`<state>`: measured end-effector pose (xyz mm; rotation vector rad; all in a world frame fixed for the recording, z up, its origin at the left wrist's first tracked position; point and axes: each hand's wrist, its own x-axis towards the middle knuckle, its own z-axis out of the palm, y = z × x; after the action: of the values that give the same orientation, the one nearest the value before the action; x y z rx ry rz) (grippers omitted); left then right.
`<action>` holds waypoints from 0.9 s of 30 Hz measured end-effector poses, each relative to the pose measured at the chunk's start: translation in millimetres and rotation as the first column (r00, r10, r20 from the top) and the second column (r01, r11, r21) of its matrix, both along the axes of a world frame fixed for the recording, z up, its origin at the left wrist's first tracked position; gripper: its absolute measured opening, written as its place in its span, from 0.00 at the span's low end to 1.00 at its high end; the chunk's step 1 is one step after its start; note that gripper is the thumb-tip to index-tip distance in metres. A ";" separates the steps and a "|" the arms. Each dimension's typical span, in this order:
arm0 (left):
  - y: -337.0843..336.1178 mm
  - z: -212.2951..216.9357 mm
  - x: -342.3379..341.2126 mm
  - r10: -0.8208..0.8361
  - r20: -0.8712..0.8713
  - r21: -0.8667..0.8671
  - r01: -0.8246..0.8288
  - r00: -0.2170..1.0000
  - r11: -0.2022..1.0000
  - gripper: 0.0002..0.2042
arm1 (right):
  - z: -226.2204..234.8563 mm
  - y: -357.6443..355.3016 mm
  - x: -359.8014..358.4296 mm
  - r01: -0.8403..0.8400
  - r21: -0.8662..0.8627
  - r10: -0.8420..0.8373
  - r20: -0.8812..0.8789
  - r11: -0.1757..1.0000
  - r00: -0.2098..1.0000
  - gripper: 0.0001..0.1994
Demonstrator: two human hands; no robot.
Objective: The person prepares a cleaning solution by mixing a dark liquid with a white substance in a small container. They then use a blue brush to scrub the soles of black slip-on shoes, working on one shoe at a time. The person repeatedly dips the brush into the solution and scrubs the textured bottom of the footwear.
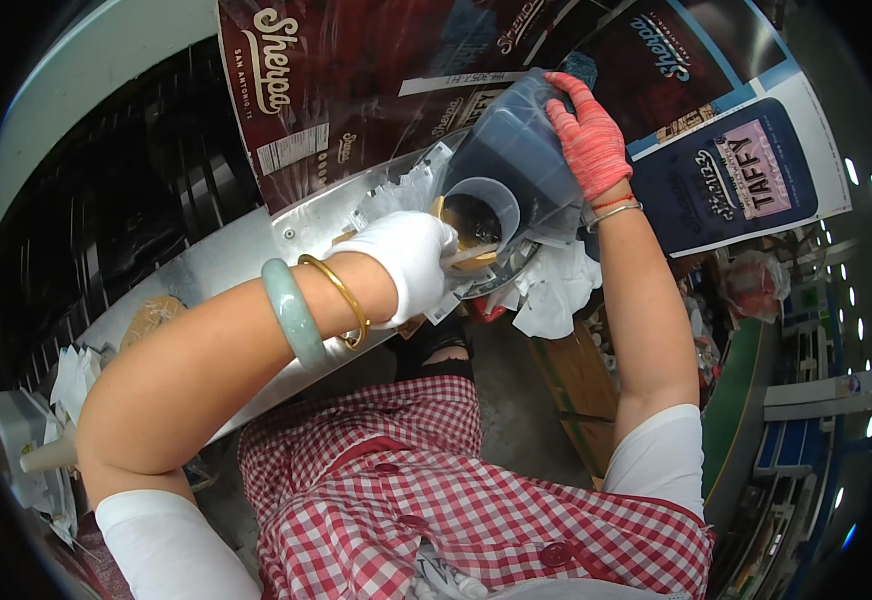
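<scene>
My left hand [411,258], in a white glove, is curled closed beside a round clear plastic cup [499,192] with something dark in it. A thin pale stick [474,254] runs from its fingers across the cup's near side; the fingertips are partly hidden. My right hand [592,145], in a coral-red knit glove, grips the far right edge of a translucent rectangular plastic tub [516,135]. The tub is tilted, and the cup lies against its near end. Crumpled white paper scraps [559,285] hang around the tub's near end.
Behind stand large printed sheets, one maroon [356,90], one dark blue with a white border [746,175]. A shiny metal surface [301,235] runs beneath my left arm. Black slatted machinery [146,160] lies left. At right are a green-topped bench [736,390] and a clear plastic bag [756,285].
</scene>
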<state>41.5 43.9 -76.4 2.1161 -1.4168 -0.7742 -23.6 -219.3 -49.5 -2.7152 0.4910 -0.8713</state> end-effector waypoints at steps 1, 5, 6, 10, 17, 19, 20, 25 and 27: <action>-1.8 -0.1 -2.5 0.034 -0.052 0.022 -0.033 0.998 0.999 0.13 | 0.1 1.1 0.6 0.011 -0.001 -0.011 -0.008 1.000 1.000 0.16; -1.6 -13.8 -14.6 0.163 -0.238 -0.026 -0.174 0.958 0.984 0.14 | 0.2 0.4 0.1 0.026 -0.025 -0.026 -0.013 0.999 1.000 0.16; -0.7 -17.9 -18.1 0.180 -0.264 -0.046 -0.199 0.947 0.979 0.14 | -0.9 -0.3 0.0 0.017 -0.033 -0.018 -0.003 0.999 1.000 0.16; -0.4 -30.9 -33.3 0.251 -0.459 -0.063 -0.313 0.852 0.948 0.11 | -1.4 -0.3 1.1 0.007 -0.026 -0.007 0.002 1.000 1.000 0.16; -5.8 -41.2 -54.2 0.282 -0.693 -0.063 -0.445 0.664 0.893 0.06 | 0.9 2.8 0.9 0.034 -0.014 -0.034 -0.024 0.999 0.999 0.16; -9.2 -48.2 -61.1 0.282 -0.755 -0.057 -0.488 0.592 0.871 0.07 | 1.2 2.7 0.8 0.045 -0.021 -0.045 -0.031 0.999 0.999 0.16; -10.4 -51.0 -64.7 0.281 -0.784 -0.052 -0.509 0.554 0.859 0.07 | 0.2 0.5 1.4 0.042 -0.028 -0.042 -0.028 0.999 0.999 0.16; -1.5 -39.4 -76.4 0.246 -0.956 0.102 -0.601 0.163 0.793 0.10 | 0.7 2.1 -0.6 0.051 -0.014 -0.051 -0.027 0.999 0.998 0.16; 6.3 -40.2 -74.3 0.247 -0.956 0.097 -0.628 0.156 0.772 0.11 | 1.2 3.1 -0.2 0.069 -0.008 -0.069 -0.035 0.998 0.997 0.16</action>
<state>-32.8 50.2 -116.6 1.1713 -0.1454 -1.1234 -23.8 -216.2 -48.3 -2.7384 0.5940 -0.8445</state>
